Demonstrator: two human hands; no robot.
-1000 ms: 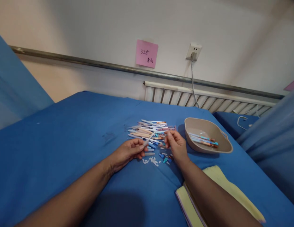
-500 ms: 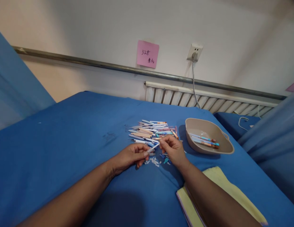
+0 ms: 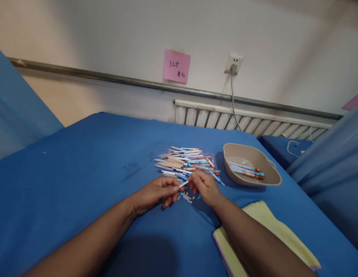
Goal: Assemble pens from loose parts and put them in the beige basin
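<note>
A slim white pen tube [image 3: 183,184] is pinched between the thumb and fingers of my left hand [image 3: 161,191]. My right hand [image 3: 204,187] closes on its other end, and those fingertips partly hide it. Just beyond both hands lies a pile of pen parts [image 3: 179,161], with white sticks and grey, peach and blue barrels. Small white pieces [image 3: 186,197] are scattered on the blue sheet [image 3: 109,154] below the tube. A teal bit [image 3: 199,196] shows beside my right hand.
To the right stands a beige basin [image 3: 275,179] with several pens [image 3: 246,171] inside. A folded yellow cloth [image 3: 268,223] lies under my right forearm. Behind the bed are a radiator [image 3: 207,117], a metal rail [image 3: 124,79] and a plugged-in cord [image 3: 233,100].
My right hand has shifted slightly left and down along the white tube, so less of it shows between my hands. The whole view has drifted a little.
</note>
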